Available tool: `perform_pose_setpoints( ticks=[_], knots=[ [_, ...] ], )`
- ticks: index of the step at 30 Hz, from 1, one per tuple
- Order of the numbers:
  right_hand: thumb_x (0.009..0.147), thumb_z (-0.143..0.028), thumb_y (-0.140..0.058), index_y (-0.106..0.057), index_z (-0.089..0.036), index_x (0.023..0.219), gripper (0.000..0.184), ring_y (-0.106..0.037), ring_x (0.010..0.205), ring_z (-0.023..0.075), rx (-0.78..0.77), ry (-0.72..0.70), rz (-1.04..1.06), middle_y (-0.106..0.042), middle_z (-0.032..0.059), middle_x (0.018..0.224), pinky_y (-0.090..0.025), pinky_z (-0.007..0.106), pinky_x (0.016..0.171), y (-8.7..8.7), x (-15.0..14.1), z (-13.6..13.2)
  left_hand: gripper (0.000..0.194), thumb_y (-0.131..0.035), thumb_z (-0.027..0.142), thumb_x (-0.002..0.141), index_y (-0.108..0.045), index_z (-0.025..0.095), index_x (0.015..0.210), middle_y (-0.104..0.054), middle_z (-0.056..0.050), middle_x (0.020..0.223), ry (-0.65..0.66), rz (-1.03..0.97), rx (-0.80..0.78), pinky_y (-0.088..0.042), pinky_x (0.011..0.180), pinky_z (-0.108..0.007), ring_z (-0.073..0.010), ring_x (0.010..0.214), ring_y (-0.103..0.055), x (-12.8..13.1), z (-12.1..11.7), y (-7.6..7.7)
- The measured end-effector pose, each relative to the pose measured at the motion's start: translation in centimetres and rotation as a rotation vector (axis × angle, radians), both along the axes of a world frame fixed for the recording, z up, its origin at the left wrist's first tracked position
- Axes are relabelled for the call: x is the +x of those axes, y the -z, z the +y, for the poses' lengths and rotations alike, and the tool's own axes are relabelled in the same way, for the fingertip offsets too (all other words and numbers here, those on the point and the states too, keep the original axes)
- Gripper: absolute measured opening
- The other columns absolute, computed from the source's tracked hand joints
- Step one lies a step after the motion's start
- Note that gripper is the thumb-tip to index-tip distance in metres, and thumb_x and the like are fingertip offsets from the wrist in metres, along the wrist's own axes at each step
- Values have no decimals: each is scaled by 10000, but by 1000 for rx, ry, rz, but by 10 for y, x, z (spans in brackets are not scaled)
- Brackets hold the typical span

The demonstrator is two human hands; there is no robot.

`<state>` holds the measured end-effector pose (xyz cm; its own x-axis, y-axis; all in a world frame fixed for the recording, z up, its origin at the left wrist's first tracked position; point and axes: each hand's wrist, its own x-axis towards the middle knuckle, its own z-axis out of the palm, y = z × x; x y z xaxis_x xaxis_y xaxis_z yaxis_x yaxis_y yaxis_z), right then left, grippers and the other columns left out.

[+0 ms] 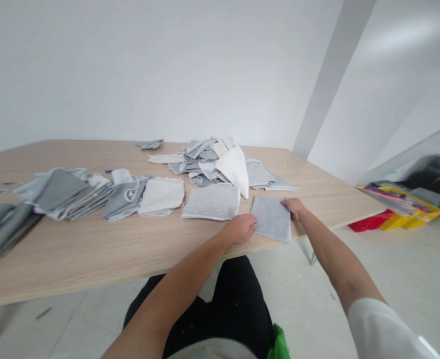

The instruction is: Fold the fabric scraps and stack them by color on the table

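Observation:
A square grey cloth piece [271,219] lies near the front edge of the table, one corner reaching over the edge. My left hand [241,228] pinches its left side, fingers closed at the border. On the opposite side, my right hand [294,208] grips the upper right edge, the thumb lying on top. Just to the left rests another light grey folded cloth [211,202] with a white border. Behind both sits a loose heap of grey and white fabric pieces [201,162], with a white piece [235,167] draped down its front.
Along the wooden table [104,254] to the left stand a cream cloth stack [162,195], a grey stack [124,197] and more folded grey cloths [65,192]. A small grey scrap [150,144] lies near the wall. Yellow and red bins [410,219] are at the right, beyond the table.

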<state>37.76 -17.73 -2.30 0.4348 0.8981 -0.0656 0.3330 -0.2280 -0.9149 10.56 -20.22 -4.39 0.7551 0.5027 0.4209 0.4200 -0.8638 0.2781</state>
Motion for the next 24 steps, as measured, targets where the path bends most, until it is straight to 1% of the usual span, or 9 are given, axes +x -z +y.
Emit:
perform_pose_setpoints(
  ticks=[3,5,7,8,10,13,17,21,24],
  knots=[
    [914,-337,-562,-562,-157,1180,321,-609,978,205,68,-55,-63,-590,85,1174,-527,402,821,0,3,-2,230,-484,248,878,-633,179,1039,-673,-86,1096,-15,-54,9,-452,958,-376,-218,1071,-595,-1,0,0],
    [885,-353,-575,-626,-121,1083,308,-623,879,197,153,-81,-126,-644,76,1060,-523,345,744,-3,5,-6,252,-480,277,889,-623,166,1064,-661,-99,1119,-35,-100,16,-447,970,-379,-219,1080,-587,-2,1,-1],
    [829,-368,-581,-687,-109,941,301,-616,778,189,247,-110,-199,-684,58,916,-490,296,670,-9,6,-12,272,-466,295,902,-609,157,1087,-649,-108,1137,-61,-148,24,-444,980,-382,-218,1084,-581,-3,2,-1],
    [800,-372,-582,-703,-115,886,297,-612,758,192,292,-132,-238,-693,48,866,-478,288,660,-12,5,-16,279,-457,296,907,-600,154,1100,-643,-110,1144,-77,-172,28,-443,985,-387,-218,1089,-576,-3,2,-1],
    [770,-376,-586,-716,-143,848,279,-619,776,210,373,-192,-317,-706,31,834,-480,302,694,-18,2,-24,291,-446,281,908,-576,146,1131,-628,-119,1160,-110,-217,38,-440,994,-404,-225,1108,-562,-4,2,-1],
    [777,-360,-575,-721,-177,898,264,-645,868,245,459,-311,-421,-730,33,900,-492,350,802,-22,-8,-39,343,-457,226,877,-526,138,1201,-595,-137,1199,-152,-265,54,-432,1008,-442,-247,1154,-529,-4,2,0],
    [824,-322,-536,-700,-213,993,259,-648,1005,247,535,-482,-521,-720,52,1048,-478,384,925,-17,-22,-62,520,-463,146,816,-407,146,1333,-511,-155,1316,-194,-299,72,-385,1056,-488,-268,1255,-451,-5,1,0],
    [906,-283,-441,-642,-215,1095,285,-643,1052,219,679,-698,-769,-694,87,1116,-497,394,941,-11,-25,-80,654,-454,107,783,-287,124,1414,-361,-167,1459,-222,-319,124,-301,1120,-488,-267,1383,-291,-5,-6,-8],
    [920,-234,-418,-613,-211,1124,284,-632,1075,209,756,-812,-916,-683,100,1140,-517,389,918,-11,-25,-90,651,-464,102,772,-318,109,1406,-296,-168,1501,-214,-283,218,-277,1134,-466,-263,1418,-217,-4,-13,-17]
  ],
)
